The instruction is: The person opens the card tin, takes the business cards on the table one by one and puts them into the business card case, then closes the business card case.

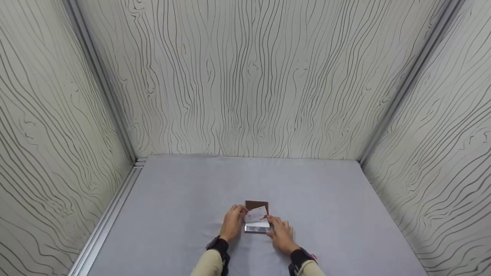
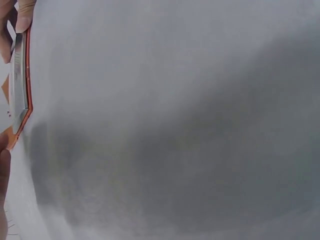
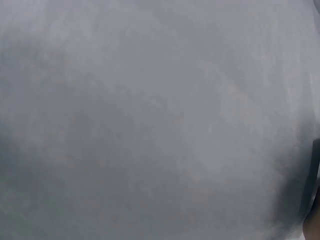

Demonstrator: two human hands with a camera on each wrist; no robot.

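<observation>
A small card case lies open on the table, its brown cover [image 1: 256, 204] folded back on the far side and its silver metal body [image 1: 256, 229] nearest me. Over it sits a tilted white card [image 1: 256, 214] with small print; another white surface shows beneath it. My left hand [image 1: 232, 223] pinches the card's left edge. At the case's right end is my right hand [image 1: 283, 234], its thumb on the metal body and its fingertips by the card's right corner. In the left wrist view, the case's metal side [image 2: 20, 75] with its orange-brown edge shows at the far left.
A pale grey cloth covers the table [image 1: 184, 191]. Wood-grain patterned panels [image 1: 245, 76] stand behind and at both sides, with metal rails at the corners. Mostly grey cloth [image 3: 150, 120] fills the right wrist view.
</observation>
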